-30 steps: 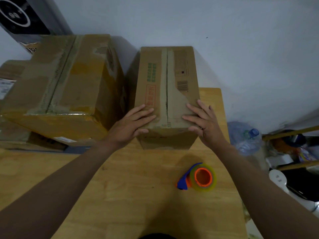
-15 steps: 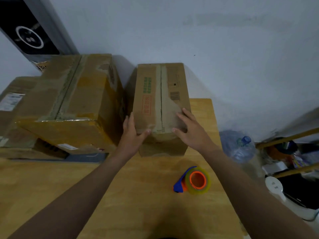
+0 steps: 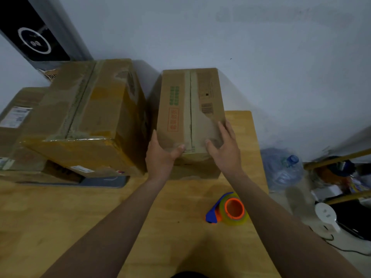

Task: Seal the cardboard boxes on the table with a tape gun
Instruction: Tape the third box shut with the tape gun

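1. Contact is happening at the near end of the small box (image 3: 190, 117), which is standing on the bench (image 3: 60, 217) close to the wall (image 3: 261, 57), its two top flaps meeting along a middle seam.
2. Left grip (image 3: 162, 155) is grasping the small box at its near left corner. The thumb is lying on the top close to the seam, while the fingers are running straight up the left side.
3. Right grip (image 3: 224, 147) is lying released on the right flap. Its fingers are stretching flat toward the right edge and its thumb is pointing at the seam, so it is pressing rather than clasping.
4. Tape gun (image 3: 228, 210) is lying on the bench nearer the person than the small box. It is apart from the box and from both grips, and just beside the right forearm. Its blue handle is pointing left and its orange core is facing up inside a yellowish roll.
5. Large box (image 3: 90, 109) is sitting just left of the small box, with glossy tape running along its top seam and near edge. A dark flat thing (image 3: 104, 180) is showing beneath it.
6. Labelled box (image 3: 16, 117) is showing at the far left, partly hidden behind the large box.
7. Green and red print is showing on the small box's left flap, and a barcode on its right flap.
8. Water bottle (image 3: 285, 169) with a blue cap is standing on the floor past the bench's right edge, with a white device (image 3: 326, 215) nearer the person.
9. Dark panel (image 3: 34, 39) bearing a white ring is standing at the upper left.
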The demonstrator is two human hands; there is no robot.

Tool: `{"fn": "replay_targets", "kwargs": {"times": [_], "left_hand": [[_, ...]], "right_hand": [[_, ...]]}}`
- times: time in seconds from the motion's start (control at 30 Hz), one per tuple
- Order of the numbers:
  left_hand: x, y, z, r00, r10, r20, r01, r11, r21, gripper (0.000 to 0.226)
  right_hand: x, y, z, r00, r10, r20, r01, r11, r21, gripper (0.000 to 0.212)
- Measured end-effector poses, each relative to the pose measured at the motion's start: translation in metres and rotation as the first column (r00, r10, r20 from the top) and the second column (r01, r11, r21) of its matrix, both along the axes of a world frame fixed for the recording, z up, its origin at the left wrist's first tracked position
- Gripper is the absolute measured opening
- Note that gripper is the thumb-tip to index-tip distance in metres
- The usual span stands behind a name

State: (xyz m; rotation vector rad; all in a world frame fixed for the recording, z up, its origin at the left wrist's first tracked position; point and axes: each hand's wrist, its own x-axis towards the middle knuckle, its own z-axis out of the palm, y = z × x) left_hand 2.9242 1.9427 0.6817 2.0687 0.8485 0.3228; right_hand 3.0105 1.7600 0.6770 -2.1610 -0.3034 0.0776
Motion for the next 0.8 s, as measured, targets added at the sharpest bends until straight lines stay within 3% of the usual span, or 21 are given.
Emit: {"fn": "replay_targets", "kwargs": {"times": [0.1, 0.2, 0.3, 0.4, 0.63, 0.73, 0.8], "left_hand": [[-0.001, 0.001, -0.004, 0.997, 0.026, 0.073, -0.023, 0.999, -0.038, 0.113], [0.0, 0.004, -0.006, 0.995, 0.006, 0.095, 0.001, 0.997, -0.075, 0.112], [0.0, 0.008, -0.004, 0.995, -0.027, 0.095, 0.036, 0.995, -0.09, 0.108], [-0.003, 0.009, 0.004, 0.995, -0.058, 0.082, 0.066, 0.993, -0.102, 0.105], [-0.022, 0.01, 0.027, 0.989, -0.109, -0.099, 0.095, 0.986, -0.135, 0.107], [-0.044, 0.008, 0.038, 0.962, -0.222, -0.158, 0.216, 0.975, -0.056, 0.106], [-0.06, 0.005, 0.045, 0.914, -0.295, -0.279, 0.306, 0.952, -0.004, 0.09]], "right_hand": [[0.001, 0.0, -0.01, 1.0, 0.018, 0.026, -0.021, 0.988, 0.15, 0.051], [0.008, 0.0, -0.017, 0.995, 0.053, 0.084, -0.063, 0.992, 0.112, 0.044], [0.013, 0.001, -0.016, 0.994, 0.076, 0.082, -0.081, 0.996, 0.049, 0.046], [0.01, 0.001, -0.003, 0.995, 0.095, -0.014, -0.094, 0.993, 0.078, 0.056], [0.004, -0.014, 0.022, 0.946, 0.156, -0.284, -0.16, 0.987, 0.008, 0.076], [-0.009, -0.021, 0.025, 0.93, 0.2, -0.308, -0.23, 0.971, -0.064, 0.076], [-0.022, -0.023, 0.024, 0.906, 0.227, -0.357, -0.287, 0.95, -0.126, 0.077]]}}
